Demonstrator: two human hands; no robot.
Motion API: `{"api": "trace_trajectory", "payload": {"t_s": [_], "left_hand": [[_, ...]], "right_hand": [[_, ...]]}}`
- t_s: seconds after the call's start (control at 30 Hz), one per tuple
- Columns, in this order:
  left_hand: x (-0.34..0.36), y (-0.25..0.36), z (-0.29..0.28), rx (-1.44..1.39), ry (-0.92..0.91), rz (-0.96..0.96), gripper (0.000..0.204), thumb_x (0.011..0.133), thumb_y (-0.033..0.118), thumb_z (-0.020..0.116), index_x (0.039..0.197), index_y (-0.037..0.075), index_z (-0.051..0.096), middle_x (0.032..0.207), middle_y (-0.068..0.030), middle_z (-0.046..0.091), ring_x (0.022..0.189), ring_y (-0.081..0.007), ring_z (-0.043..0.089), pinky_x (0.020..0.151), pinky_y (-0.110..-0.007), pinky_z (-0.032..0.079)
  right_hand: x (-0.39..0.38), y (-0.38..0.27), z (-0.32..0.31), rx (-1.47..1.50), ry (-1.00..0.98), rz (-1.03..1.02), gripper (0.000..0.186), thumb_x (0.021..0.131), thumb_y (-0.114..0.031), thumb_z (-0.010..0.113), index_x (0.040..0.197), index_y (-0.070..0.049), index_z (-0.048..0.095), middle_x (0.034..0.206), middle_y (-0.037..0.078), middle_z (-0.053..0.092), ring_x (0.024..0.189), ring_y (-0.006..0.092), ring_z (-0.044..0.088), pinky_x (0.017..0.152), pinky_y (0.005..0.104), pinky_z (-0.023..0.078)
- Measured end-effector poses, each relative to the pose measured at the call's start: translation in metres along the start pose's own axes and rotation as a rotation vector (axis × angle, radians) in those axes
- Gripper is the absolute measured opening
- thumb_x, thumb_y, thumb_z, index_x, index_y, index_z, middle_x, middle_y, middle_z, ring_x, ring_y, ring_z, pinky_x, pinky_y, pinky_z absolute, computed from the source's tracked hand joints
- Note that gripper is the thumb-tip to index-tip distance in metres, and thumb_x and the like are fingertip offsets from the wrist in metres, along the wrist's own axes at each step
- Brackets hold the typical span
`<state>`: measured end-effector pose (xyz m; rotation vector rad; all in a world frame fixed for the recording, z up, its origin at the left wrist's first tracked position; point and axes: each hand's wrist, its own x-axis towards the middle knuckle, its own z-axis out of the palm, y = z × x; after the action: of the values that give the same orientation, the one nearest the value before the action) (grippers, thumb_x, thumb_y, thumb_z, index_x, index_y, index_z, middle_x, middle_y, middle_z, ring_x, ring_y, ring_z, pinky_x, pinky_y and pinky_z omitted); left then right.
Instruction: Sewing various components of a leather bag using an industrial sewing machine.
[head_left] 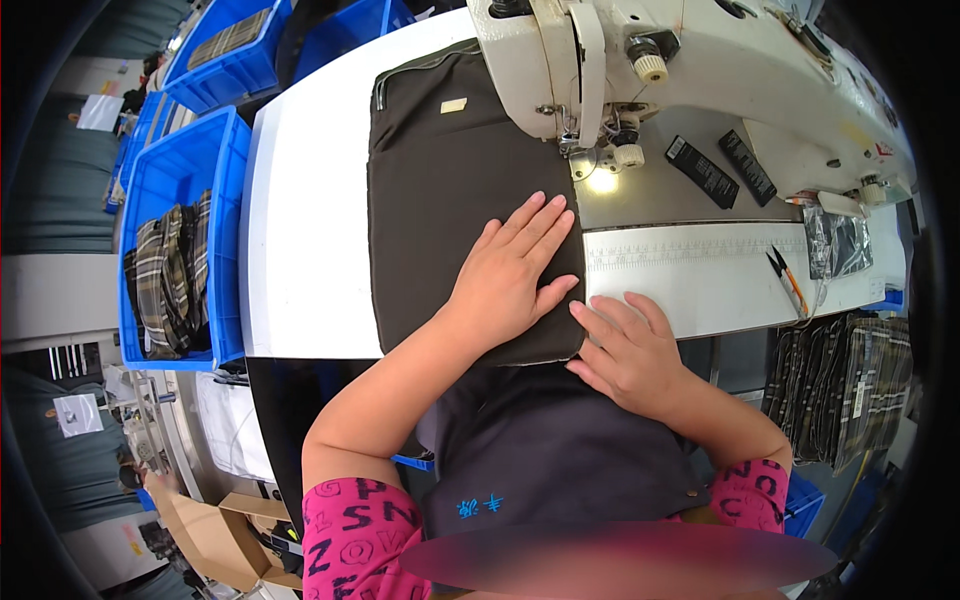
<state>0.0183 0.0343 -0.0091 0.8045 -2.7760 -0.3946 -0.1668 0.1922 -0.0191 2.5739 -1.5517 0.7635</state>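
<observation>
A dark brown fabric panel (430, 220), long with rounded corners, lies on the white sewing table, its right edge running up to the sewing machine's presser foot (582, 165). Part of a zipper (381, 95) shows at its far left corner, and a small cream label (453, 105) lies on it. My left hand (512, 268) rests flat on the panel near its right edge, fingers stretched forward. At the near right corner, my right hand (632, 352) touches the panel's edge with fingers apart and slightly bent; whether thumb and forefinger pinch the edge is unclear.
The sewing machine (700, 60) overhangs the far right. Thread snips (788, 280), two black tags (703, 172) and a clear plastic bag (840, 242) lie to the right. A blue bin (228, 250) with plaid pieces stands left; stacked plaid pieces (835, 390) sit lower right.
</observation>
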Motion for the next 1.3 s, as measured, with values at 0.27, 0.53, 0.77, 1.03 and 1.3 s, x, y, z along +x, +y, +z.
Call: {"api": "trace_trajectory", "payload": {"t_s": [0.27, 0.53, 0.77, 1.03, 1.3], "left_hand": [[0.016, -0.012, -0.002, 0.022, 0.042, 0.026, 0.069, 0.094, 0.039, 0.073, 0.152, 0.007, 0.054, 0.162, -0.0101, 0.048, 0.151, -0.0309, 0.043, 0.111, -0.055, 0.044], [0.037, -0.03, -0.002, 0.021, 0.086, 0.047, 0.068, 0.093, 0.038, 0.075, 0.15, 0.007, 0.056, 0.159, -0.0097, 0.052, 0.149, -0.0297, 0.045, 0.11, -0.055, 0.043], [0.055, -0.045, -0.004, -0.08, 0.114, 0.017, 0.056, 0.092, 0.034, 0.077, 0.137, 0.007, 0.058, 0.146, -0.0134, 0.06, 0.137, -0.0356, 0.054, 0.107, -0.05, 0.043], [0.077, -0.061, -0.007, -0.115, 0.129, 0.012, 0.05, 0.091, 0.032, 0.078, 0.13, 0.005, 0.06, 0.119, -0.0185, 0.066, 0.111, -0.0395, 0.06, 0.099, -0.044, 0.046], [0.081, -0.064, -0.008, -0.082, 0.225, 0.066, 0.034, 0.089, 0.015, 0.075, 0.12, 0.006, 0.065, 0.126, -0.0105, 0.066, 0.118, -0.0322, 0.061, 0.096, -0.044, 0.045]], "right_hand": [[0.015, 0.008, -0.006, 0.005, -0.01, 0.002, 0.036, 0.079, -0.034, 0.084, 0.096, -0.005, 0.073, 0.136, 0.014, 0.064, 0.122, 0.0279, 0.059, 0.105, 0.049, 0.046], [0.036, 0.023, -0.009, 0.036, -0.045, 0.025, 0.041, 0.077, -0.035, 0.084, 0.096, -0.002, 0.07, 0.134, 0.015, 0.064, 0.112, 0.0282, 0.059, 0.098, 0.0471, 0.047], [0.047, 0.038, -0.005, -0.001, -0.052, 0.028, 0.043, 0.078, -0.037, 0.084, 0.097, -0.002, 0.069, 0.134, 0.014, 0.065, 0.111, 0.0271, 0.058, 0.091, 0.0422, 0.047], [0.062, 0.06, -0.003, -0.047, -0.087, 0.015, 0.041, 0.077, -0.04, 0.085, 0.096, -0.006, 0.07, 0.136, 0.011, 0.068, 0.106, 0.0225, 0.058, 0.089, 0.0374, 0.045], [0.075, 0.077, -0.005, -0.018, -0.157, -0.02, 0.04, 0.078, -0.036, 0.084, 0.102, -0.006, 0.071, 0.141, 0.01, 0.065, 0.109, 0.0245, 0.058, 0.094, 0.0389, 0.045]]}}
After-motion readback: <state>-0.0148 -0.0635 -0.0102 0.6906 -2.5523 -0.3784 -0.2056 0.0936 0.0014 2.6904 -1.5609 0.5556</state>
